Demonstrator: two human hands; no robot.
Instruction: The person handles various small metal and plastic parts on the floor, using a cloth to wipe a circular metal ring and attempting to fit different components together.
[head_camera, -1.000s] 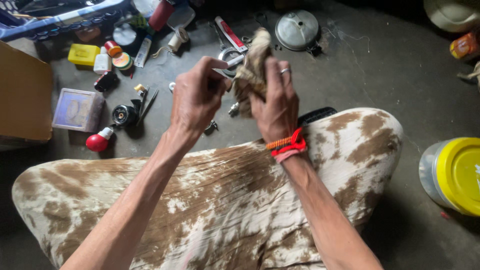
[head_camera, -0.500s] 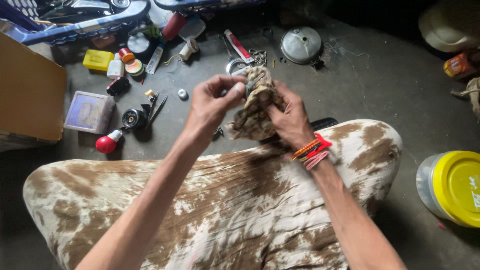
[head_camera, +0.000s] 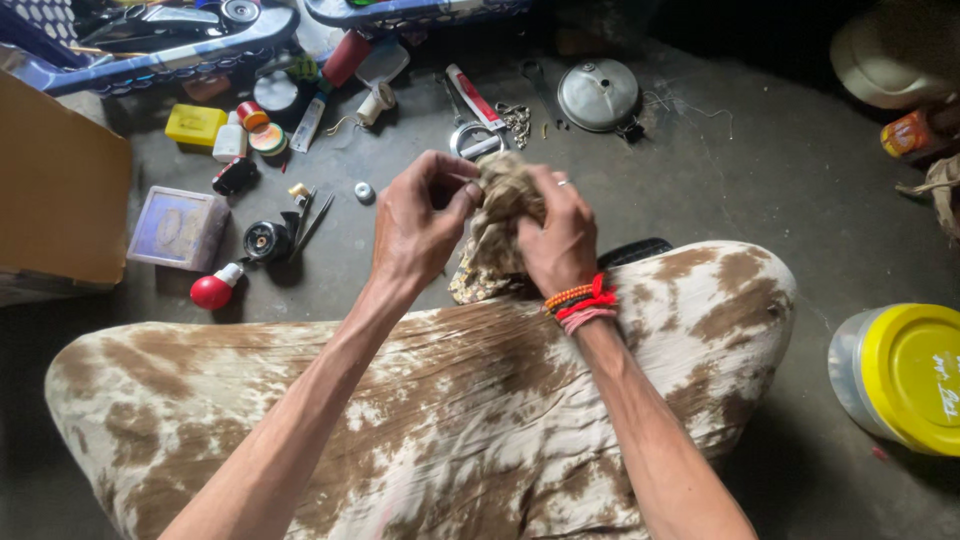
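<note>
A crumpled, dirty beige rag (head_camera: 495, 225) is bunched between both hands above my lap. My left hand (head_camera: 415, 225) pinches its top left with thumb and fingers. My right hand (head_camera: 555, 235), with a ring and red and orange threads at the wrist, clasps the rag from the right. Whatever sits inside the rag is hidden. My legs are covered by brown and white mottled cloth (head_camera: 430, 400).
Small things lie scattered on the dark floor ahead: a red bulb-shaped object (head_camera: 212, 291), a lilac box (head_camera: 180, 228), a yellow box (head_camera: 195, 124), tape rolls, a round metal lid (head_camera: 598, 95), a red-handled tool (head_camera: 475, 98). A yellow-lidded jar (head_camera: 905, 375) stands at the right, a cardboard box (head_camera: 55, 200) at the left.
Both hands have come lower and closer to my lap with the rag, which is now bunched tighter between them. The view has shifted slightly.
</note>
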